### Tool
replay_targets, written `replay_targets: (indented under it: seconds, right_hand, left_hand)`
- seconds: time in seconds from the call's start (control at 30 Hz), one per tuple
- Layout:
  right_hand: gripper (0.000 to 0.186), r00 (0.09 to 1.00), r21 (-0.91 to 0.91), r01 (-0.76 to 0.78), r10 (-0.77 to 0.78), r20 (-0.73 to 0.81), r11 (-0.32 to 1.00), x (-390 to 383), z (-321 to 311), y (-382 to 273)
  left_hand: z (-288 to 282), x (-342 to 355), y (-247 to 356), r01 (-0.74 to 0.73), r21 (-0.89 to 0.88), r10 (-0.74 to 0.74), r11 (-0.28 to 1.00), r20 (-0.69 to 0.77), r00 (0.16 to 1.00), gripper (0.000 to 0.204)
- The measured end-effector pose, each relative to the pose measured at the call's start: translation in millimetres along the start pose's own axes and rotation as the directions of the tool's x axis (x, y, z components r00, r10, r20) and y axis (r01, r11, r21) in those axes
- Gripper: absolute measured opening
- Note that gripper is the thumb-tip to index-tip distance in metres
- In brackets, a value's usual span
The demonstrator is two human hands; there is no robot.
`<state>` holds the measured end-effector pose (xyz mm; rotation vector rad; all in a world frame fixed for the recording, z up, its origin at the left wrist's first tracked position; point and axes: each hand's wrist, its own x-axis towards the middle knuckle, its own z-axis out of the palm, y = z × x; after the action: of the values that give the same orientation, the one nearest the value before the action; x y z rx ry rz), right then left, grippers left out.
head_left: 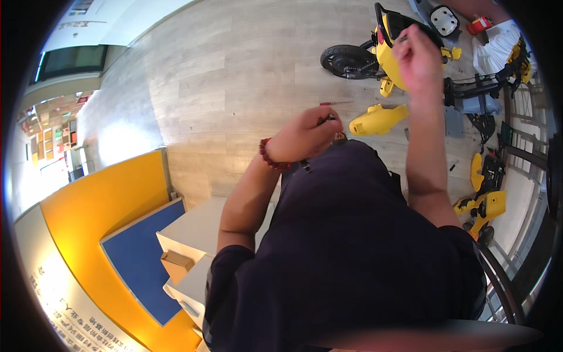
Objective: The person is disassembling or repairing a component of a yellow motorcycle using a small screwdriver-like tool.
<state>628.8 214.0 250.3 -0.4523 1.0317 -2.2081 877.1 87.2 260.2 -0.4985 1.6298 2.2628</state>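
My left hand point(305, 136), with a red bead bracelet point(270, 155) at the wrist, is closed in front of my waist. Something small and dark shows between its fingers, too little to name. My right hand point(417, 61) is raised to the far right, in line with the yellow scooter point(388, 66). Its fingers are pinched together, slightly blurred, with a small dark bit at their tips. I cannot tell whether it touches the scooter, which has a black seat and a black rear wheel point(347, 61). A yellow body panel point(378, 119) lies on the floor between my hands.
A red-handled screwdriver point(334, 104) lies on the wood floor point(234, 64). At right are yellow and black parts point(488, 208) by a railing, and a white sheet point(495, 50). White drawers point(196, 229) and an orange partition point(105, 202) stand at left.
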Motion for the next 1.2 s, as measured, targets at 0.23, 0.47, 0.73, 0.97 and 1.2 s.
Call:
replay_targets:
  seconds: [0.23, 0.47, 0.73, 0.97, 1.2]
  right_hand:
    - [0.027, 0.957, -0.264, -0.134, 0.194, 0.218, 0.955, 18.7, 17.1, 42.7]
    - [0.020, 0.836, -0.318, -0.473, 0.533, 0.133, 0.822, 33.8, 96.7, 145.7]
    - [0.018, 0.970, -0.845, -0.047, 0.228, 0.090, 0.533, 89.1, 184.5, 227.8]
    - [0.017, 0.989, -0.988, 0.051, 0.129, 0.070, 0.143, 131.6, 208.8, 243.8]
    - [0.019, 0.998, -0.862, 0.062, -0.034, 0.053, 0.503, 239.8, 174.8, 203.7]
  left_hand:
    - [-76.7, 28.4, 25.7, -0.437, -0.519, 0.372, 0.734, -0.230, 0.899, 0.024]
    - [-170.8, 59.4, 14.0, -0.398, -0.693, 0.143, 0.601, -0.396, 0.907, 0.026]
    - [-265.3, 66.7, 13.5, -0.391, -0.485, 0.110, 0.782, -0.511, 0.853, 0.029]
    - [-298.7, 93.2, 32.1, -0.368, -0.315, 0.149, 0.875, -0.547, 0.824, 0.026]
    - [-357.9, 136.6, 106.2, -0.390, -0.098, 0.335, 0.916, -0.350, 0.875, 0.009]
